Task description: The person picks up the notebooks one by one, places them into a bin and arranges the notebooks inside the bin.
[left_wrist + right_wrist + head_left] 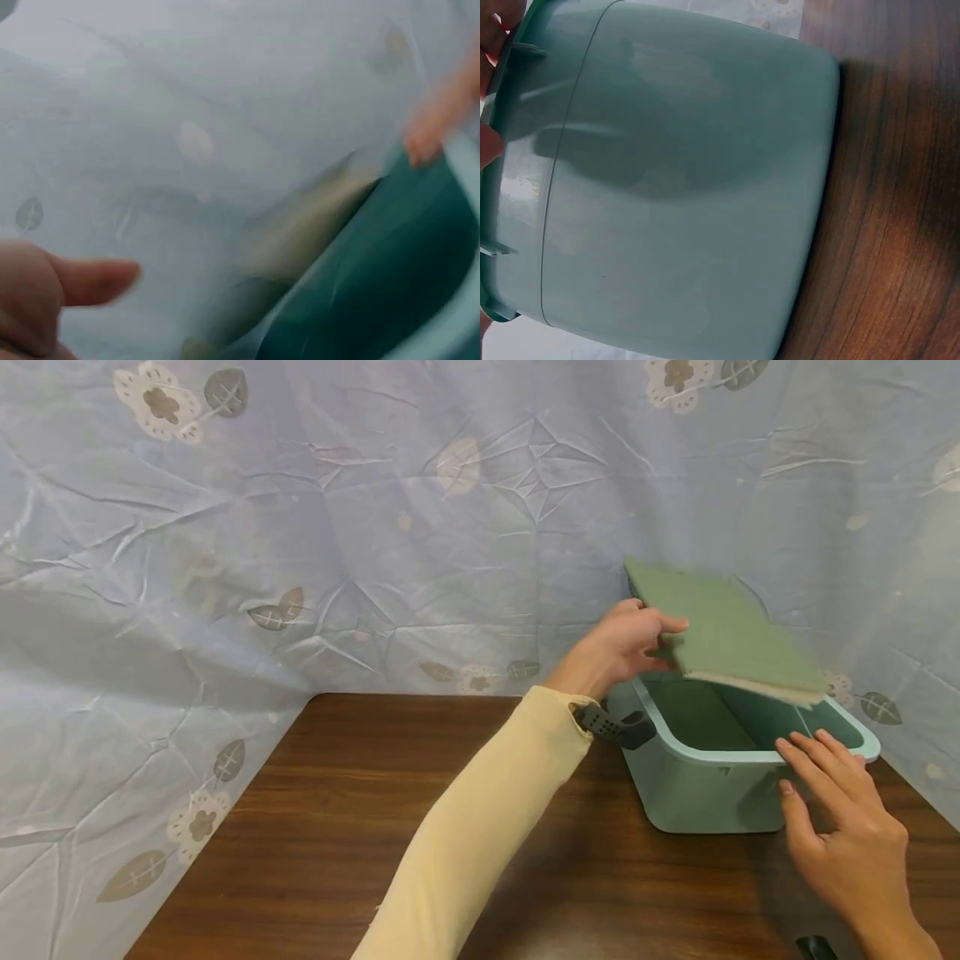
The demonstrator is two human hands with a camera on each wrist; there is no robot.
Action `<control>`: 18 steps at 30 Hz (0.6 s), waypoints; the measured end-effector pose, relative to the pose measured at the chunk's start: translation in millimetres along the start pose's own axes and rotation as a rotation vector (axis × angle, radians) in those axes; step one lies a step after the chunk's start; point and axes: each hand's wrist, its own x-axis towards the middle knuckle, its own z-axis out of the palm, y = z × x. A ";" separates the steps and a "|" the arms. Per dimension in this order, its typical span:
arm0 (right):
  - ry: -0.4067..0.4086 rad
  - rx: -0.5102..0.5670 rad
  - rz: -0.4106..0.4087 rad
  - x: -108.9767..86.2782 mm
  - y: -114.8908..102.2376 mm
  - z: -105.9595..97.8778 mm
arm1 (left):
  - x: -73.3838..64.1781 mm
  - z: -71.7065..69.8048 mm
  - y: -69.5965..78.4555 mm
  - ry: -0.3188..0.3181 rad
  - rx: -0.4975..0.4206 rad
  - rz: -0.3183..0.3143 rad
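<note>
A green book point(742, 631) with cream page edges hangs tilted over the pale green bin point(712, 797) at the table's right side. My left hand point(622, 639) is at the book's left edge, thumb extended. In the left wrist view, the thumb point(97, 281) stands apart from the blurred book point(307, 232), with curtain showing between. My right hand point(847, 827) touches the bin's near right rim with straight fingers. Its fingertips point(489, 146) show at the rim in the right wrist view. A flat green surface lies inside the bin, partly hidden under the book.
The dark wooden table point(360, 818) stretches left of the bin. A wrinkled, flower-patterned curtain point(450, 527) hangs behind and beside the table, close to the bin's back. A small black object point(816, 947) shows at the bottom edge, near my right wrist.
</note>
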 end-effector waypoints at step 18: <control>-0.008 0.001 0.007 -0.9 -1.6 0.4 | -6.4 -22.0 5.8 -0.061 0.027 -0.046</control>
